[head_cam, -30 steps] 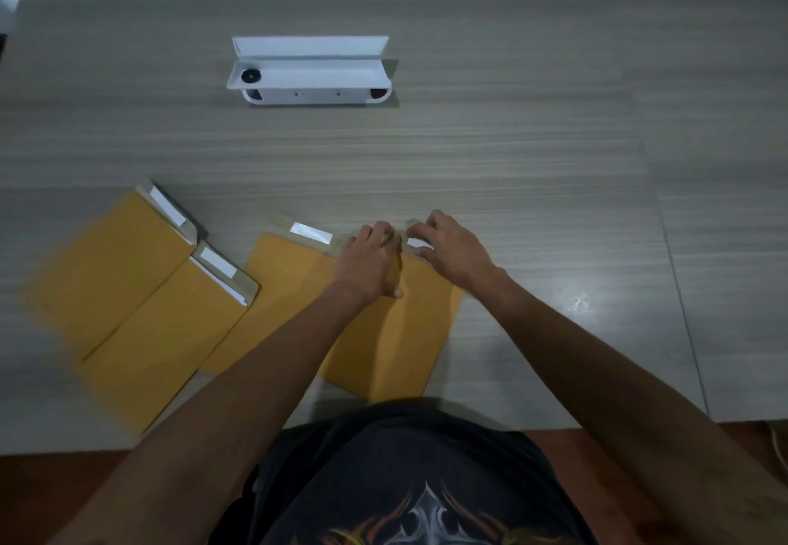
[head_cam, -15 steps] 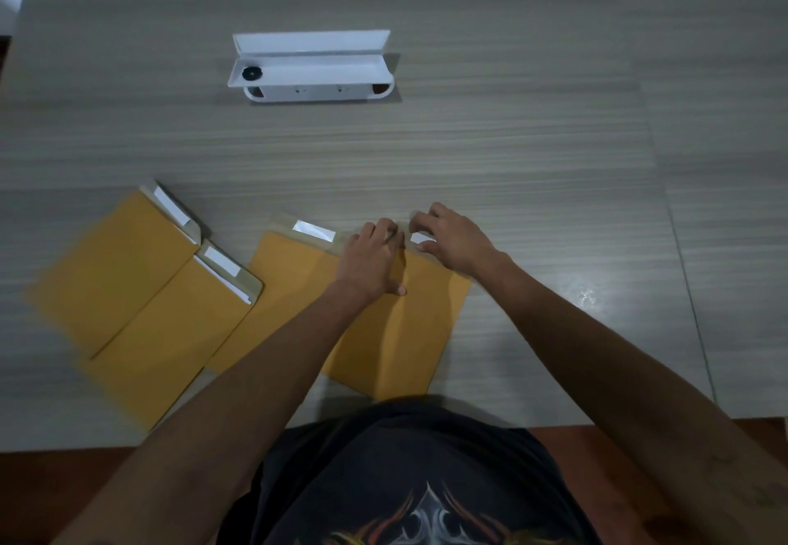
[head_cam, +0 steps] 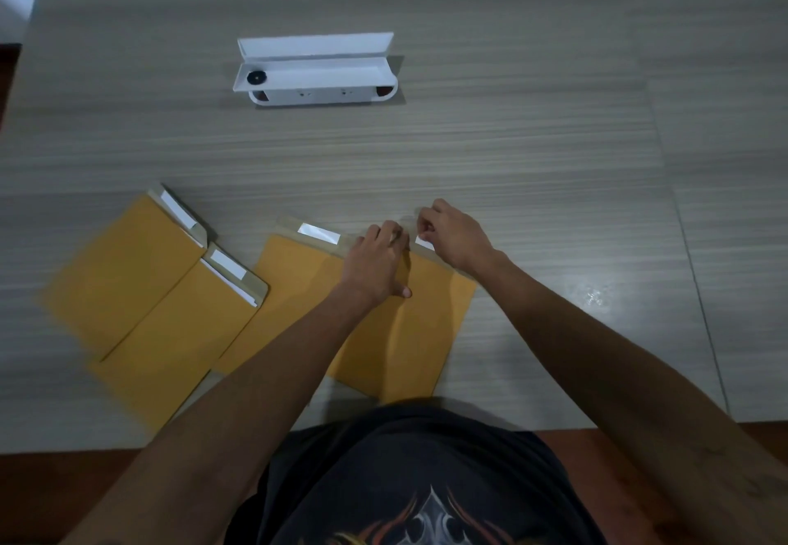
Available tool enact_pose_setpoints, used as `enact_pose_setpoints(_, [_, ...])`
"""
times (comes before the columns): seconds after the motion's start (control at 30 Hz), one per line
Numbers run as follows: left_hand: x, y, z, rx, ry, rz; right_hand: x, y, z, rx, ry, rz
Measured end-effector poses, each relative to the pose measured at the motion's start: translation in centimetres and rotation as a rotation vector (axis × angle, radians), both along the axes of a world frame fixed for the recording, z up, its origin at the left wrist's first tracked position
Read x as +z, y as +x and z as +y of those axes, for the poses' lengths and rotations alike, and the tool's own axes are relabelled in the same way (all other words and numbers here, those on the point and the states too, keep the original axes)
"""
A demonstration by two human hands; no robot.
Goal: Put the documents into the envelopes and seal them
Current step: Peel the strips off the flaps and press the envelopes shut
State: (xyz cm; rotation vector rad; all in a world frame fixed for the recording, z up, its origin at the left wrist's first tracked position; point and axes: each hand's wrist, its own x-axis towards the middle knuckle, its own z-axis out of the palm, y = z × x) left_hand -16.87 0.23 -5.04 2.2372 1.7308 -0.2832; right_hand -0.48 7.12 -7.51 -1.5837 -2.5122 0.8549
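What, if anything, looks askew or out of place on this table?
Nothing is damaged or spilled. The two envelopes on the left overlap at a slant, flaps still open. Both hands, left and right, work at the flap of the middle envelope. A white box sits open farther back.

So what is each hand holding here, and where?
Right hand pinches the envelope flap's adhesive strip; left hand presses the flap edge.

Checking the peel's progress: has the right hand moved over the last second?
Yes: the right hand lifted slightly away from the envelope flap, toward the white case.
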Motion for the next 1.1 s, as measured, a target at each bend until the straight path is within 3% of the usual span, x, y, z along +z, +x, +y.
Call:
enact_pose_setpoints(0.17, [-0.1, -0.1, 0.0, -0.004, 0.001, 0.007, -0.5, 0.1, -0.2, 0.051, 0.072, -0.002])
enact_pose_setpoints(0.27, [-0.2, -0.1, 0.0, -0.004, 0.006, 0.006, -0.2, 0.6, -0.1, -0.031, 0.053, 0.05])
enact_pose_setpoints(0.33, [-0.2, -0.1, 0.0, -0.006, 0.005, 0.0, 0.3, 1.0, 0.0, -0.191, -0.003, 0.158])
enact_pose_setpoints(0.47, [-0.1, -0.1, 0.0, -0.003, -0.007, -0.006, 1.2, 2.0, 1.0, -0.707, -0.167, 0.474])
enact_pose_setpoints(0.67, [0.3, 0.3, 0.4, -0.002, -0.003, -0.016, 2.9, 3.4, 3.8, -1.089, -0.262, 0.706])
enact_pose_setpoints(0.83, [0.6, 0.5, 1.1, -0.062, -0.031, 0.004, 3.6, 5.2, 4.7, -1.427, -0.415, 1.068])
enact_pose_setpoints(0.87, [0.6, 0.4, 1.2, -0.061, -0.036, 0.002, 3.5, 5.5, 4.1, -1.421, -0.409, 1.051])
enact_pose_setpoints(1.0, [0.3, 0.2, 0.6, -0.036, 0.019, 0.007, 3.3, 5.7, -0.6, -1.032, -0.098, 0.493])
enact_pose_setpoints(1.1, [0.0, -0.1, -0.5, -0.049, 0.087, 0.034, 3.8, 4.9, -5.4, -0.698, -0.076, 0.341])
